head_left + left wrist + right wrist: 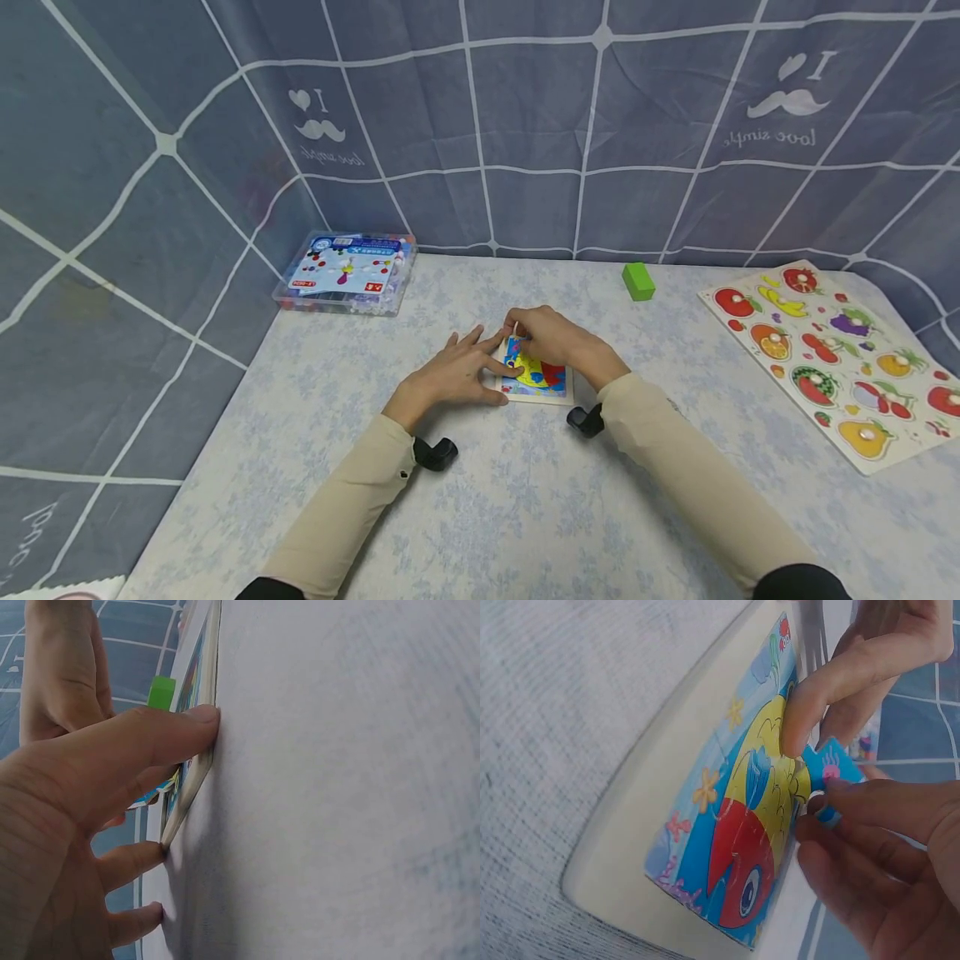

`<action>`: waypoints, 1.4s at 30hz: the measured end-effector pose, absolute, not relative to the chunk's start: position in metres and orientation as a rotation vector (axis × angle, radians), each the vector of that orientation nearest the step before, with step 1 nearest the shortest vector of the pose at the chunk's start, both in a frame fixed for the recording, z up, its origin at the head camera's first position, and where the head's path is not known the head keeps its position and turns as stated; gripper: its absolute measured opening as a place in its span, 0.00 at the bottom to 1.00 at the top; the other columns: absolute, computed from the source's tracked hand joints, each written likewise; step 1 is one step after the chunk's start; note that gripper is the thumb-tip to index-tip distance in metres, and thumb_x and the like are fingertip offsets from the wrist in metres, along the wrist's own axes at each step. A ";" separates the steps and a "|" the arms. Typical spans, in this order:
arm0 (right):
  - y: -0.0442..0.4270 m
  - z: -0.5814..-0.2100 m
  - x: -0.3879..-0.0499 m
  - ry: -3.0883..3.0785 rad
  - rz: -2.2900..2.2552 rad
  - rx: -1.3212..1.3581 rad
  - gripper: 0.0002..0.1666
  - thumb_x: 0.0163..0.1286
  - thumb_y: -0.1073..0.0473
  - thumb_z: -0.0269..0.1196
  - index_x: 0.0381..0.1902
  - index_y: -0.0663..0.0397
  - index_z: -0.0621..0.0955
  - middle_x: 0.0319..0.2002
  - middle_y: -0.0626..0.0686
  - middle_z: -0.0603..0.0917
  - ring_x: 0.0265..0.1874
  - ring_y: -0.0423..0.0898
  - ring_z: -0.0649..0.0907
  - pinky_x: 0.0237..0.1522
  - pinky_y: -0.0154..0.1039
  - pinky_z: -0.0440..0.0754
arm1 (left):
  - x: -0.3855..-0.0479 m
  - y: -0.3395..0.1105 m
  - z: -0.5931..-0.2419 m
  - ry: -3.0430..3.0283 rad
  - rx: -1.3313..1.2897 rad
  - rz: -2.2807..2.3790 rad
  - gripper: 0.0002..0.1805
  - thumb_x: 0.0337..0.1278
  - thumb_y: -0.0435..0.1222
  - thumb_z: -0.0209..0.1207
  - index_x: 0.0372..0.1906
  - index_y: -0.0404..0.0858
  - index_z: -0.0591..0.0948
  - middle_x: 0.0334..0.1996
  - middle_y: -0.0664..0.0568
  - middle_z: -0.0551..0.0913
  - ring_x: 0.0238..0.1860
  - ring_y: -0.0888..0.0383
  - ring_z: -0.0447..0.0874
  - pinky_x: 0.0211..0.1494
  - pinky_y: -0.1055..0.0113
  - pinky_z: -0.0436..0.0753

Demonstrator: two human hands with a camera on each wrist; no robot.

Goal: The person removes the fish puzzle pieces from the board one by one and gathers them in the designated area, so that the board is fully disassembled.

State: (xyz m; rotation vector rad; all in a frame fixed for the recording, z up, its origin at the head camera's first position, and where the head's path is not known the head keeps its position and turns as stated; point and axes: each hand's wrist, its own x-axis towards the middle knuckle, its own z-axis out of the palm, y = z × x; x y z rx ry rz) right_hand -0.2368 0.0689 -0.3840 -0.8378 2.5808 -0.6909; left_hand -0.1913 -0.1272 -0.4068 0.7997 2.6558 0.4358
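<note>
A small fish puzzle board (555,398) with a pale frame lies flat on the table; its red and yellow fish picture (742,817) fills much of the right wrist view. Between the thumb and fingers of my right hand (558,337), a blue puzzle piece (840,761) with a pink figure is pinched, tilted up at the picture's edge. My left hand (457,372) is spread at the board's left side, with one finger on the picture and the thumb (202,716) at the frame's edge. The piece's far side is partly hidden by fingers.
A clear plastic box (345,275) with a printed label stands at the back left. Behind the board, toward the right, is a green block (638,282). A large fruit-picture board (832,358) lies at the right. A grey checked cloth (525,125) hangs behind the table.
</note>
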 end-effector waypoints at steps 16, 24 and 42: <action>0.117 -0.379 -0.242 2.549 -0.937 -0.840 0.09 0.70 0.66 0.62 0.46 0.55 0.84 0.35 0.52 0.87 0.33 0.47 0.82 0.38 0.41 0.79 | -0.191 -0.126 -0.407 2.668 0.777 0.419 0.28 0.54 0.57 0.67 0.62 0.64 0.79 0.78 0.52 0.49 0.78 0.42 0.37 0.73 0.36 0.41; 0.159 -0.382 -0.239 2.586 -0.893 -0.740 0.10 0.68 0.68 0.62 0.44 0.54 0.85 0.31 0.50 0.86 0.29 0.46 0.77 0.31 0.39 0.75 | -0.189 -0.128 -0.409 2.681 0.766 0.435 0.28 0.53 0.55 0.68 0.62 0.62 0.79 0.78 0.51 0.49 0.78 0.43 0.37 0.74 0.38 0.40; 0.178 -0.389 -0.242 2.599 -0.814 -0.680 0.08 0.65 0.70 0.64 0.42 0.61 0.85 0.29 0.49 0.85 0.28 0.44 0.78 0.31 0.37 0.76 | -0.190 -0.127 -0.409 2.679 0.791 0.465 0.28 0.53 0.54 0.68 0.61 0.61 0.80 0.78 0.51 0.50 0.78 0.43 0.37 0.74 0.39 0.39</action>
